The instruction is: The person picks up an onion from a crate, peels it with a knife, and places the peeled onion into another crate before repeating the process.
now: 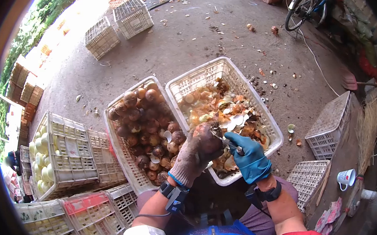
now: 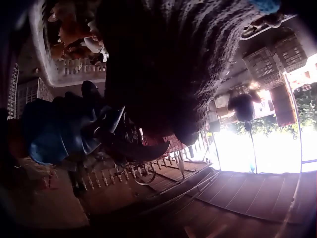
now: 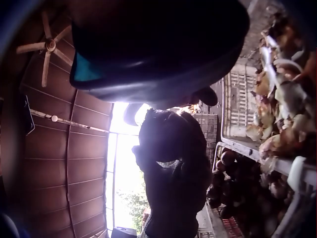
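In the head view, the left hand [image 1: 188, 160], in a pale knit glove, grips a large brownish onion [image 1: 208, 142] above the crates' near ends. The right hand [image 1: 251, 157], in a blue rubber glove, has its fingers curled round a small metal tool [image 1: 239, 150] whose end meets the onion's top. Left of the hands, a white crate [image 1: 117, 155] holds unpeeled onions; another crate [image 1: 264, 105] holds loose skins and peelings. The left wrist view shows the blue glove [image 2: 62, 130] beside the dark knit glove [image 2: 158, 69]. Shadow hides the fingertips in the right wrist view.
Stacked crates with pale peeled onions [image 1: 70, 147] stand at the left. Empty-looking crates [image 1: 329, 127], a mug [image 1: 345, 177] and a straw broom [image 1: 368, 135] are on the right. A bicycle [image 1: 305, 6] is parked at the back right; onion scraps litter the floor.
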`<action>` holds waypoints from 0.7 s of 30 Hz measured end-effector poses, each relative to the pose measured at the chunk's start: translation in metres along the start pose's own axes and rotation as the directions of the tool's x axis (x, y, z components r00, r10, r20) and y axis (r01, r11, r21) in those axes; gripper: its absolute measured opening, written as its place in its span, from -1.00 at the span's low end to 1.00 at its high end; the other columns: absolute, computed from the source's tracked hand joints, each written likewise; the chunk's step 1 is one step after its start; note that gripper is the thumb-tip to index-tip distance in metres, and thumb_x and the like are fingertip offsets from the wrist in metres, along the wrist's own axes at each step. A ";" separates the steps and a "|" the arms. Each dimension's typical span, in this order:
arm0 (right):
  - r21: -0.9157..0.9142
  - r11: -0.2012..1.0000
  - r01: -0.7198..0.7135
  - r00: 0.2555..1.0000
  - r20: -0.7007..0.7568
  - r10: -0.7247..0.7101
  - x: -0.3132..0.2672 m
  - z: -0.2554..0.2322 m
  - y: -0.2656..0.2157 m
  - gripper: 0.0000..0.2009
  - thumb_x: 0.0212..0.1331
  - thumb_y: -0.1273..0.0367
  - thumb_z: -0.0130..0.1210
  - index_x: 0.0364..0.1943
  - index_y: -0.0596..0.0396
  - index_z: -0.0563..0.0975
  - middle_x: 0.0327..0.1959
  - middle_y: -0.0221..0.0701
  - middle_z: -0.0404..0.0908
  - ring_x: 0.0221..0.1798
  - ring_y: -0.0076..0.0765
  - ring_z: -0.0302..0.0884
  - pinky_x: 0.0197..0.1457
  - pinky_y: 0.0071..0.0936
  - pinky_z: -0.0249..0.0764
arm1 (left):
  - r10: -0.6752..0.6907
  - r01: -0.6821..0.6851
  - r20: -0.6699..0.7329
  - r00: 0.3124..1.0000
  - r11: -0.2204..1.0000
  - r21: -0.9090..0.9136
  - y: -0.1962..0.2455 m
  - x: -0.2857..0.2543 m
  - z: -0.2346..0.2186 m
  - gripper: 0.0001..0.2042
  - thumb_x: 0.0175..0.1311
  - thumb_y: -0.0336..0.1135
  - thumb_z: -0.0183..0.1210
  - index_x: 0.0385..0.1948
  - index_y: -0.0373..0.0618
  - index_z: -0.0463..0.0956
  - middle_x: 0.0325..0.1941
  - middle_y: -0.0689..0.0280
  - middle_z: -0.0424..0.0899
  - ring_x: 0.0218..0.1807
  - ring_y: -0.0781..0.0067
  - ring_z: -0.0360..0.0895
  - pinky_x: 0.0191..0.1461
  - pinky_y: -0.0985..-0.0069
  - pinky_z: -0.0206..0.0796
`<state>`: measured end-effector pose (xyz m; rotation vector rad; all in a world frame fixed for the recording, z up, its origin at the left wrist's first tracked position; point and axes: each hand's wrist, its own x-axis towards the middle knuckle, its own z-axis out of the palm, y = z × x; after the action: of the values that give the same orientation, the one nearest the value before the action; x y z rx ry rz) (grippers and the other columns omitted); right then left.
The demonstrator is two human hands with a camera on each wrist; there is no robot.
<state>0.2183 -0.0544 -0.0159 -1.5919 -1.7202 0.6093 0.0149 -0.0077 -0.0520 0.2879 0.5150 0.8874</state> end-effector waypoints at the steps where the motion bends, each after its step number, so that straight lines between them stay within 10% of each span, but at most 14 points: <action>1: -0.017 0.999 0.031 1.000 -0.001 -0.031 0.001 0.000 -0.001 -0.71 0.35 0.50 0.19 0.14 0.12 0.65 -0.12 -0.14 0.76 -0.12 -0.17 0.77 -0.02 -0.32 0.64 | 0.011 -0.011 -0.025 1.000 1.000 0.001 0.002 -0.001 0.000 -0.38 0.42 -0.07 0.26 0.44 0.07 0.22 0.30 0.24 0.52 0.26 0.18 0.60 0.26 0.00 0.59; 5: 0.103 0.989 -0.110 0.994 -0.002 0.111 -0.001 0.010 0.011 -0.63 0.27 0.47 0.15 0.17 0.03 0.62 -0.10 -0.05 0.72 -0.06 0.15 0.71 0.01 -0.11 0.63 | 0.044 -0.043 0.035 0.998 0.999 -0.008 0.006 -0.003 -0.002 -0.39 0.44 0.01 0.22 0.43 0.03 0.26 0.30 0.19 0.55 0.26 0.14 0.61 0.25 0.03 0.60; 10: 0.158 0.986 -0.059 0.998 -0.013 0.062 -0.002 0.016 0.006 -0.72 0.38 0.47 0.16 0.12 0.14 0.65 -0.07 -0.08 0.76 -0.03 -0.02 0.77 0.02 -0.27 0.65 | 0.074 -0.073 -0.007 0.997 0.987 0.141 0.006 -0.002 -0.004 -0.38 0.48 0.22 0.11 0.42 0.07 0.34 0.29 0.19 0.59 0.24 0.12 0.63 0.23 0.01 0.60; 16: 0.067 0.998 -0.006 0.999 0.033 0.004 0.001 0.013 -0.002 -0.76 0.36 0.48 0.19 0.06 0.16 0.67 -0.04 -0.07 0.76 0.01 0.02 0.76 0.06 -0.26 0.65 | 0.057 -0.057 -0.003 0.998 0.998 0.009 0.016 -0.006 0.004 -0.47 0.41 -0.16 0.25 0.32 -0.15 0.33 0.18 0.18 0.58 0.13 0.17 0.68 0.15 0.21 0.65; 21: 0.073 0.997 0.010 0.998 0.055 -0.014 -0.001 0.012 0.000 -0.72 0.32 0.48 0.19 0.09 0.13 0.65 -0.04 -0.08 0.75 0.01 0.05 0.74 0.06 -0.22 0.65 | 0.189 -0.168 -0.064 0.980 0.955 0.243 0.022 -0.011 0.017 -0.50 0.40 -0.16 0.26 0.26 -0.18 0.38 0.07 0.21 0.61 0.01 0.26 0.69 0.05 0.31 0.66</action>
<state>0.2091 -0.0535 -0.0237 -1.5262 -1.7269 0.7085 0.0037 -0.0033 -0.0246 0.5221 0.6852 1.0188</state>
